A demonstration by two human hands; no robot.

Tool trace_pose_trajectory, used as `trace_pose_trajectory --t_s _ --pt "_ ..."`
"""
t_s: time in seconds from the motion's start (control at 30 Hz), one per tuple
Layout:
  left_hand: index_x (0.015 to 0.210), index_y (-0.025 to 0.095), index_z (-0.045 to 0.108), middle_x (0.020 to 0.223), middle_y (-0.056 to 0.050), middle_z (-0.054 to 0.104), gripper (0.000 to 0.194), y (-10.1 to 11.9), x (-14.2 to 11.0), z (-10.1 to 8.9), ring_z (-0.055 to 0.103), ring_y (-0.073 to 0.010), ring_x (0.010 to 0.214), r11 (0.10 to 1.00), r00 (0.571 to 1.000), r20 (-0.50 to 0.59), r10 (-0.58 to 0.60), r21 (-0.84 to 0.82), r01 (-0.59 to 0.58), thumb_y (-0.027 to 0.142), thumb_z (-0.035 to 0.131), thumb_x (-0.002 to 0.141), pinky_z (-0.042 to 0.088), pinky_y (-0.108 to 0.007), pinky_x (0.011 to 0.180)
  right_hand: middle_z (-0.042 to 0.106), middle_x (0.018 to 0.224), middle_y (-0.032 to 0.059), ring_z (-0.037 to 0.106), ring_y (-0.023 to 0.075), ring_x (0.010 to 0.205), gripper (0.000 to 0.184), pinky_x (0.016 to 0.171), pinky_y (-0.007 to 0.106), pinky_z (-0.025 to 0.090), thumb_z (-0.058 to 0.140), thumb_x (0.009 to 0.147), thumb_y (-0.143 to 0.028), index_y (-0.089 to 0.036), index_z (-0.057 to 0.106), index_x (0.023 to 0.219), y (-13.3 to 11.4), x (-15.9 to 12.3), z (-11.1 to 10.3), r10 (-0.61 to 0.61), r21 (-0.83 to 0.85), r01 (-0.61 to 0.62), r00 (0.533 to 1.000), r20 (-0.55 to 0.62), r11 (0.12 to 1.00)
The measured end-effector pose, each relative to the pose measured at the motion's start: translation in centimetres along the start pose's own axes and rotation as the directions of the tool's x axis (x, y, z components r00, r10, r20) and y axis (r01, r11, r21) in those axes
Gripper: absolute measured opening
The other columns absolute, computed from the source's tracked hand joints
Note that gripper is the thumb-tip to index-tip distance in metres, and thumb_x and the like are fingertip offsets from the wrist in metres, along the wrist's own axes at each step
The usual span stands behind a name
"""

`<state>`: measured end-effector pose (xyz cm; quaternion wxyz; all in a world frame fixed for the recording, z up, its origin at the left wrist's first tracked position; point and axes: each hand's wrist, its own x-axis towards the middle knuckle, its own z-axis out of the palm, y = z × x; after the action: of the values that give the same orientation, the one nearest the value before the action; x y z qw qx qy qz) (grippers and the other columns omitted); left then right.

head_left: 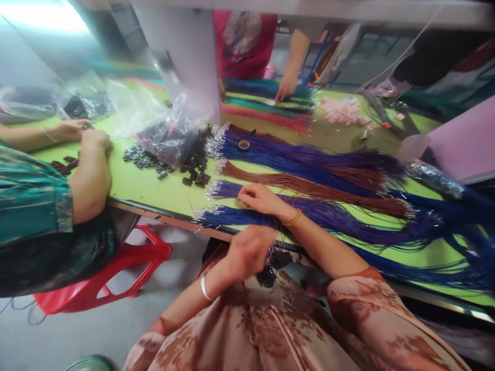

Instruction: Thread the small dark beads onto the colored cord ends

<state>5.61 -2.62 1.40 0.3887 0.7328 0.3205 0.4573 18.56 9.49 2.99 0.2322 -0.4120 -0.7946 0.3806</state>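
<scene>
My right hand (pixel 263 199), with a gold bracelet at the wrist, rests over the purple wires (pixel 228 189), thumb and fingertips pinched together among them. Closer to my body, my left hand (pixel 251 251) is closed and smeared by motion, a silver bangle on its wrist. Black connectors (pixel 281 259) with thin wires hang right beside its fingers, over my lap; the exact grip is hidden. Between my hands and the table edge lies a bundle of blue wires (pixel 216 216). Brown wires (pixel 263 178) lie just beyond my right hand. The wire ends at the left carry shiny metal tips.
A tape roll (pixel 244 145) sits on the farther blue and purple bundles. Left of these are loose black connectors (pixel 201 179) and a clear plastic bag (pixel 170 134). A co-worker's hands (pixel 95 136) work at the left, above a red stool (pixel 143 257). Another person's hand (pixel 287 85) is across the table.
</scene>
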Motion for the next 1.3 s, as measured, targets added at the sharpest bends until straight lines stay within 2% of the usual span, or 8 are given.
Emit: trace_pose_trajectory --t_s 0.1,0.23,0.37,0.53,0.67,0.83,1.0,1.3 --pt "0.12 0.017 0.063 0.111 -0.014 0.069 0.034 0.5 -0.6 3.3 0.062 -0.0243 0.108 0.939 0.84 0.478 0.257 0.084 -0.335 0.016 0.046 0.09 0.047 -0.037 0.096 0.065 0.072 0.0008 0.051 0.0108 0.063 0.014 0.061 0.023 0.033 0.053 0.083 -0.022 -0.015 0.065 0.078 -0.5 0.4 0.9 -0.001 -0.166 0.016 0.996 0.089 0.986" --pt "0.119 0.016 0.061 0.121 -0.014 0.066 0.034 -0.4 -1.4 5.2 0.056 -0.0238 0.12 0.809 0.73 0.582 0.357 0.198 -0.553 0.033 0.046 0.094 0.044 -0.037 0.103 0.066 0.086 0.0047 0.055 0.0148 0.075 0.013 0.065 0.025 0.033 0.053 0.085 -0.023 -0.017 0.065 0.083 -1.3 0.4 2.8 0.068 -0.408 -0.03 0.995 0.078 0.912" --pt "0.119 0.018 0.061 0.117 -0.01 0.068 0.033 -1.5 -0.8 0.5 0.058 -0.0207 0.117 0.757 0.853 0.28 0.441 0.394 -0.521 0.034 0.046 0.093 0.045 -0.035 0.101 0.066 0.092 0.0046 0.057 0.0163 0.082 0.017 0.068 0.026 0.034 0.047 0.09 -0.023 -0.019 0.064 0.09 -1.5 0.2 3.4 0.122 -0.477 -0.064 0.988 0.093 0.877" --pt "0.118 0.016 0.062 0.116 -0.013 0.066 0.034 -5.4 2.9 -11.5 0.057 -0.0249 0.111 0.662 0.905 -0.417 0.085 0.703 0.261 0.017 0.042 0.09 0.043 -0.042 0.099 0.064 0.096 0.0083 0.056 0.0192 0.085 0.024 0.069 0.028 0.035 0.038 0.096 -0.024 -0.017 0.061 0.097 -1.5 -0.3 3.9 0.066 -0.592 -0.007 0.995 0.078 0.806" --pt "0.112 0.014 0.065 0.12 -0.016 0.064 0.036 -9.5 4.8 -17.5 0.056 -0.0289 0.109 0.445 0.914 -0.357 -0.193 0.798 0.406 0.012 0.042 0.085 0.043 -0.043 0.096 0.061 0.095 0.0114 0.054 0.0215 0.084 0.023 0.065 0.03 0.033 0.038 0.093 -0.019 -0.016 0.06 0.1 -1.6 -0.4 4.4 -0.004 -0.698 0.098 0.991 0.135 0.709" --pt "0.096 0.015 0.067 0.099 -0.014 0.067 0.022 -10.8 4.2 -18.6 0.06 -0.0276 0.094 0.411 0.881 -0.388 -0.27 0.781 0.47 0.02 0.051 0.081 0.045 -0.038 0.083 0.06 0.096 0.0134 0.054 0.0221 0.084 0.021 0.063 0.03 0.033 0.042 0.088 -0.013 -0.015 0.059 0.101 -1.4 -0.2 3.9 -0.032 -0.735 0.151 0.984 0.173 0.662" --pt "0.105 0.018 0.065 0.086 -0.003 0.064 0.035 -9.6 2.6 -19.3 0.055 -0.0129 0.062 0.705 0.715 -0.643 -0.277 0.369 0.605 0.027 0.067 0.07 0.044 -0.028 0.066 0.064 0.091 0.0124 0.055 0.0198 0.078 0.018 0.063 0.029 0.031 0.041 0.09 -0.015 -0.013 0.057 0.097 -1.1 -0.1 3.2 -0.047 -0.687 0.124 0.99 0.129 0.716" --pt "0.082 0.016 0.062 0.092 -0.003 0.067 0.028 -4.4 1.4 -15.1 0.062 -0.0099 0.076 0.888 0.624 -0.641 -0.447 -0.399 0.227 0.027 0.079 0.063 0.052 -0.023 0.071 0.057 0.069 -0.002 0.048 0.0099 0.062 0.007 0.06 0.022 0.033 0.05 0.084 -0.02 -0.017 0.055 0.08 -1.8 -0.1 3.6 -0.09 -0.011 0.089 0.993 -0.072 0.996"
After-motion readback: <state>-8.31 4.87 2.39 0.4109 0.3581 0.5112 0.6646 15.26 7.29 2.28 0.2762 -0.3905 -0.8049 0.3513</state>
